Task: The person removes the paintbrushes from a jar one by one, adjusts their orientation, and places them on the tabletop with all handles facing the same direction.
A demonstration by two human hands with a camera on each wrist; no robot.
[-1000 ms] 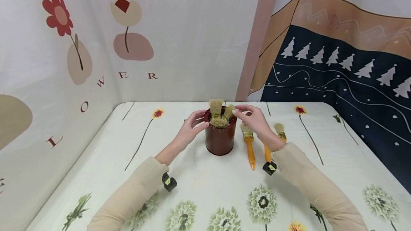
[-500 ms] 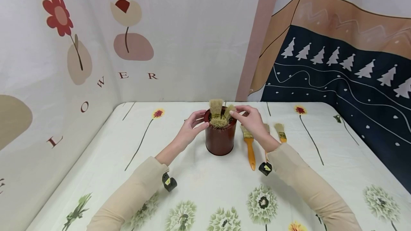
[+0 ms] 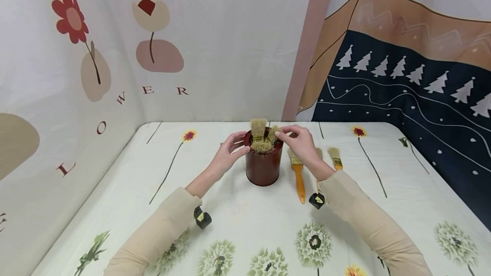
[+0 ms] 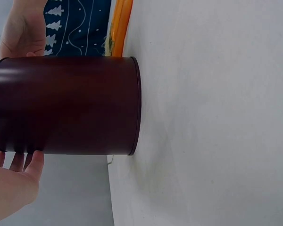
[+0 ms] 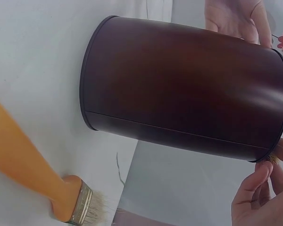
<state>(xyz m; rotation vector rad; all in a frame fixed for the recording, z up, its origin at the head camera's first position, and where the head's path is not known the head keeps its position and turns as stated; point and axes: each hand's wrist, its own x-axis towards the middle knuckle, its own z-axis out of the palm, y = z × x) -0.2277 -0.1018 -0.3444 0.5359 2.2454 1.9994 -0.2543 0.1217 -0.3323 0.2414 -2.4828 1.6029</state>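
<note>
A dark red-brown cylindrical container [image 3: 262,167] stands upright on the table. Straw-coloured paintbrush bristles show above its rim: one upright paintbrush [image 3: 258,128] at the back, a lower tuft of bristles [image 3: 262,146] in front, and a paintbrush [image 3: 272,133] leaning right. My left hand [image 3: 227,153] touches the container's left side near the top, fingertips and thumb against the wall. At the right rim my right hand [image 3: 304,143] pinches the leaning brush's bristles; the right wrist view shows thumb and fingers [image 5: 254,186] closed there. Handles inside the container are hidden.
Right of the container lies an orange-handled paintbrush [image 3: 298,178]. Another paintbrush [image 3: 334,158] lies farther right, and one more between them [image 3: 319,153] is mostly hidden by my right wrist. The white cloth [image 3: 238,220] has printed flowers; printed curtains [image 3: 230,46] stand behind.
My right hand has shifted slightly left with its fingertips over the rim at the leaning paintbrush. My left hand and the container stay in place.
</note>
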